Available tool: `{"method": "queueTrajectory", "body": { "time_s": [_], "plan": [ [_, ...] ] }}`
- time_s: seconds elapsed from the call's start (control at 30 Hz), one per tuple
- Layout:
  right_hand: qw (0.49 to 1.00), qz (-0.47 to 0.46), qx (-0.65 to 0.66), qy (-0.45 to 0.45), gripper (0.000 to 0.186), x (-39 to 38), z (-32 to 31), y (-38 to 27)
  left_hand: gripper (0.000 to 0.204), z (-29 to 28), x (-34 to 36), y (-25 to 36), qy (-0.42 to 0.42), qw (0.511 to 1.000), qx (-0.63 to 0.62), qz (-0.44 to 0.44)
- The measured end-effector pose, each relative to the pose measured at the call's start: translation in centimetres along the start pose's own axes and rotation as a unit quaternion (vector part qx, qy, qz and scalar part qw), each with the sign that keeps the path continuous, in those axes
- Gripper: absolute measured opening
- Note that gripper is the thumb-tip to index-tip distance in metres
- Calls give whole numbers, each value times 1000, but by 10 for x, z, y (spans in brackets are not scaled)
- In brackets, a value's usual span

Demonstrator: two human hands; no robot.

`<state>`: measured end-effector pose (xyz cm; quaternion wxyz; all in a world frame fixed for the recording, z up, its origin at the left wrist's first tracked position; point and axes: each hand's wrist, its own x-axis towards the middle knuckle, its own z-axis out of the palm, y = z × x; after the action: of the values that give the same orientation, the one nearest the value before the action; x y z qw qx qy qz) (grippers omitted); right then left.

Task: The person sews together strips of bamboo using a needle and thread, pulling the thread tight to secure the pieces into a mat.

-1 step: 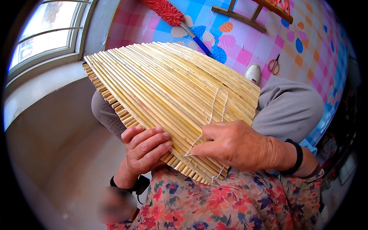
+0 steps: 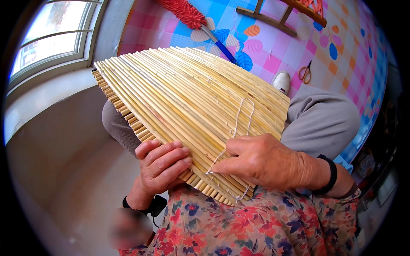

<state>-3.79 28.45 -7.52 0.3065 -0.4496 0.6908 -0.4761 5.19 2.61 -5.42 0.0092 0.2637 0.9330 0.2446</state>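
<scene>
A panel of straight, straw-coloured stalks [image 2: 183, 94], laid side by side in layers, rests tilted across my lap. My left hand [image 2: 164, 167] is closed round its near left edge, fingers on top and thumb side hidden beneath. Over the near right part, my right hand [image 2: 271, 162] pinches a thin needle [image 2: 209, 173], whose tip touches the stalks close to the near edge. White thread [image 2: 236, 123] runs from the needle in a loose loop over the panel. Small white stitches show in rows, and a bit of thread hangs at the near corner.
Beyond the panel, a red fluffy duster [image 2: 183, 13] with a blue handle lies on the patterned floor covering. Scissors [image 2: 305, 74] lie by my white shoe [image 2: 281, 82]. A wooden frame [image 2: 269, 20] stands at the far side. To the left are a barred window [image 2: 55, 36] and its sill.
</scene>
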Motion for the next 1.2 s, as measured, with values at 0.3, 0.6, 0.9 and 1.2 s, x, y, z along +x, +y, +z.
{"method": "queueTrajectory", "body": {
  "time_s": [0.3,0.6,0.9,1.2],
  "plan": [
    [1000,-10,-9,-19,16,6,-5,-3,29,-1,0,-1,-4,1000,-10,3],
    [988,-41,-71,-132,6,36,-30,-22,28,2,1,-4,23,999,-12,31],
    [978,-28,-91,-188,7,44,-26,-30,24,11,3,-8,62,995,-50,68],
    [954,-30,-200,-220,16,44,-32,-39,33,14,3,-15,86,989,-91,78]
  ]
}}
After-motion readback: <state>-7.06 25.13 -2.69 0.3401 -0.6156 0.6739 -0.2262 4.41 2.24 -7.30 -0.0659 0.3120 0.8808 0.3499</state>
